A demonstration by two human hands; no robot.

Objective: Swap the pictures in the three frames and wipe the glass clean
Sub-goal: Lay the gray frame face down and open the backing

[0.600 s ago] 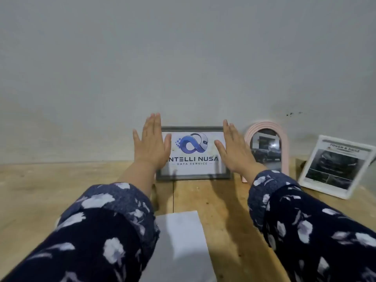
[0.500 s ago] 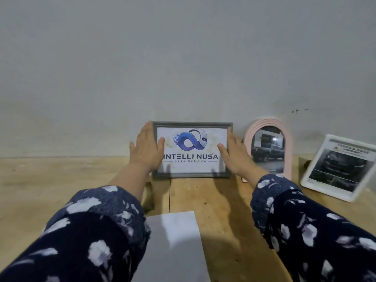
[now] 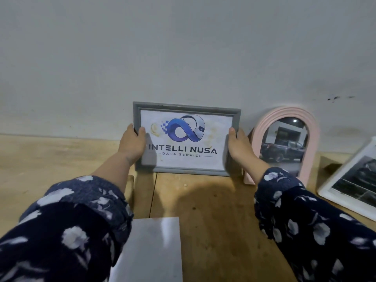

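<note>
- Left hand (image 3: 131,144) and right hand (image 3: 239,146) each grip a side edge of the grey frame (image 3: 186,107), thumbs over the front, fingers curled behind.
- The frame is upright at the wall, at the back of the wooden surface (image 3: 213,210), bottom edge seemingly just off it.
- Best lift evenly; the pink arched frame (image 3: 313,139) stands just beside the right hand.
- Stained glass: keep thumbs at the border.

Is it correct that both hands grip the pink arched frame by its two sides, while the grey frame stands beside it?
Not quite. The head view shows the left hand and right hand gripping the grey frame by its sides; the pink arched frame stands beside it, untouched.
</note>
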